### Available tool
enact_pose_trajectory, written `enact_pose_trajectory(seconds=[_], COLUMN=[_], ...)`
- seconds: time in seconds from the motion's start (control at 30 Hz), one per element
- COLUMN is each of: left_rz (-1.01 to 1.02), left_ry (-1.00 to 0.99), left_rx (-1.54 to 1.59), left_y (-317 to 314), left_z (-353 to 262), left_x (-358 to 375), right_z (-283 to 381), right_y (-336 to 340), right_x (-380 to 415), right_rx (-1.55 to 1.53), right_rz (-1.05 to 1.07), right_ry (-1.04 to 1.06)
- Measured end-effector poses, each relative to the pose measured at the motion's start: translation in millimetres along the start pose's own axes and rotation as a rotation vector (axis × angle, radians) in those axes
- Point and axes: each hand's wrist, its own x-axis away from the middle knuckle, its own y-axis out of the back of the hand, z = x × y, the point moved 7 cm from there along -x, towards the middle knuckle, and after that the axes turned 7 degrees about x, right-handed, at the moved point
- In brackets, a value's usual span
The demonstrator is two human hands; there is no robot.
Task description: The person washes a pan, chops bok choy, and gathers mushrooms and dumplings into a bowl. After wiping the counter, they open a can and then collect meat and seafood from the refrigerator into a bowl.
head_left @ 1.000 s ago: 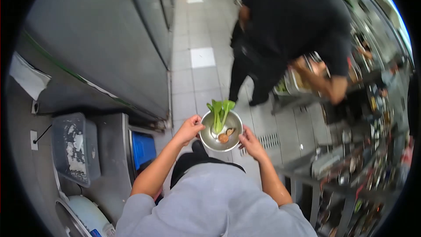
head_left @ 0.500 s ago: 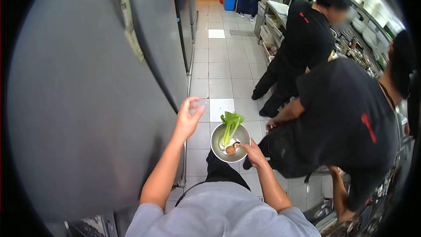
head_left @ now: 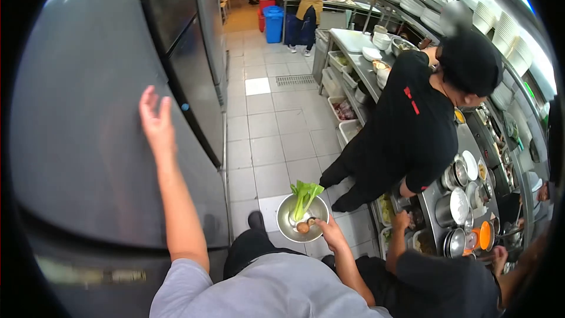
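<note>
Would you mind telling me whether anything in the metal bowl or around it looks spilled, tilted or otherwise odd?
Nothing looks spilled. The metal bowl sits fairly level in the right hand alone, with the bok choy leaves sticking out over its rim. The left hand is raised, open, by the steel fridge door.

Bright overhead light – fisheye edges, slight blur.

The bowl is shiny metal; the fridge door is smooth brushed steel.

Brown bits in the steel bowl, too small to identify
</note>
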Motion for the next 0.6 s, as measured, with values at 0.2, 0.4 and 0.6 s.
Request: enact_pose_trajectory(seconds=[0.2,0.4,0.6], left_rz=[-0.121,-0.255,-0.417], left_ry=[-0.364,-0.695,-0.759], left_rx=[-0.16,-0.442,-0.386], left_y=[-40.1,-79.4,-49.5], left_z=[48.3,78.9,107.6], left_x=[-122.6,-175.9,-177.6], right_z=[45.5,159.7,237.6], right_y=[-11.0,-74.1,-173.4], right_x=[-174.3,-361.5,-514.8], right_rx=[0.01,0.142,0.247], right_rz=[0.007,0.155,0.466], right_ry=[-0.065,0.071,0.049])
